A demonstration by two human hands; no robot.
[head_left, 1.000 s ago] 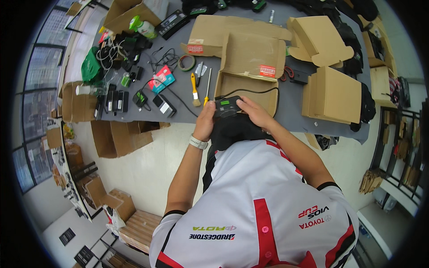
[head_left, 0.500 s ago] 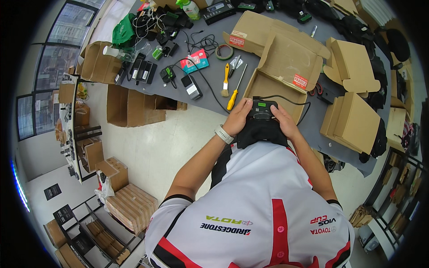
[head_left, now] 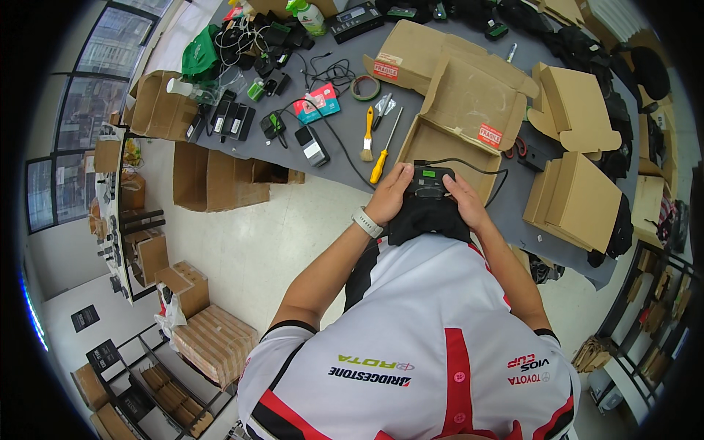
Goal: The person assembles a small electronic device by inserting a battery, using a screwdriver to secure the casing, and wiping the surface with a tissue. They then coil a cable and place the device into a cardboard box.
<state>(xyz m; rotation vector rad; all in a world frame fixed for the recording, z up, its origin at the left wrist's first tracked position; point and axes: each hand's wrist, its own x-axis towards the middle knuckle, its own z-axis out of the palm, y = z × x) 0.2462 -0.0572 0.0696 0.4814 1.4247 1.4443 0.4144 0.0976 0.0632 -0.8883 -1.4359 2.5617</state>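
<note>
Between my two hands is a small black electronic device (head_left: 430, 180) with a green label on its upper face. My left hand (head_left: 391, 193) grips its left edge, the thumb lying along the top. On the opposite edge my right hand (head_left: 465, 199) holds it the same way. The fingers underneath are hidden. A black cable (head_left: 469, 164) loops round beside the device toward my right hand. Just beyond the device stands an open cardboard box (head_left: 456, 152), its lid folded back. Black cloth (head_left: 428, 218) lies below the device, close against my body.
A yellow-handled screwdriver (head_left: 380, 166), a brush (head_left: 368, 136) and a grey-black boxy device (head_left: 312, 145) lie left of the box on the grey table (head_left: 345, 165). Closed cardboard boxes (head_left: 579, 202) stand to the right. A tape roll (head_left: 365, 87) and tangled cables lie farther back.
</note>
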